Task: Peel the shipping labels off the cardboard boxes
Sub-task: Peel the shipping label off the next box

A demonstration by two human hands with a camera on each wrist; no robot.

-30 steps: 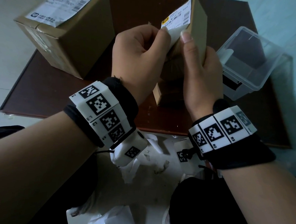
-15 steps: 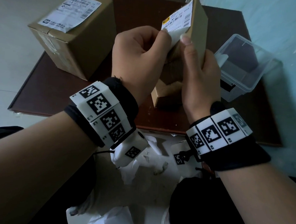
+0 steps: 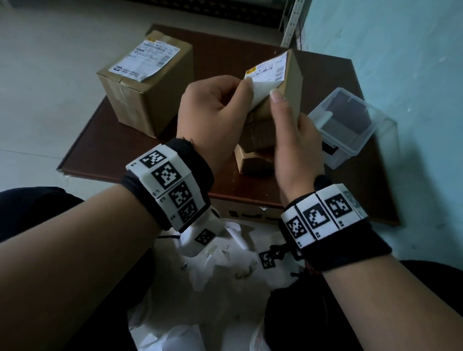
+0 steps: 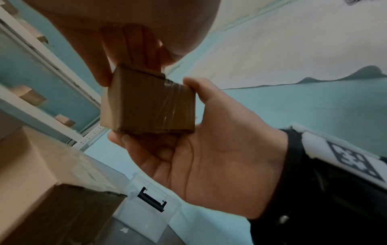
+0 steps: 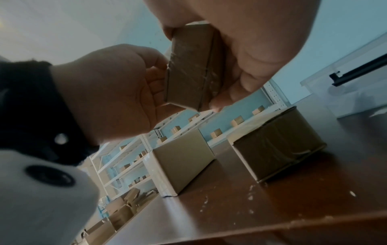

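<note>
label [image 3: 268, 71] corner pinched by left hand [image 3: 212, 114]; right hand [image 3: 294, 141] grips box [image 3: 293, 78] over brown table [image 3: 134, 147]

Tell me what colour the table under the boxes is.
Dark reddish-brown table, clearest in the head view.

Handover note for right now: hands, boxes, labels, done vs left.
Left hand: pinches the lifted corner of the shipping label on the small box.
Right hand: grips the small box, held above the brown table.
Done: the label's near corner is peeled up; the rest is stuck down.
Left: finish this peel. The large box on the table has its label fully on. A third box stands there; its label cannot be seen.
Clear bin at the table's right.
</note>
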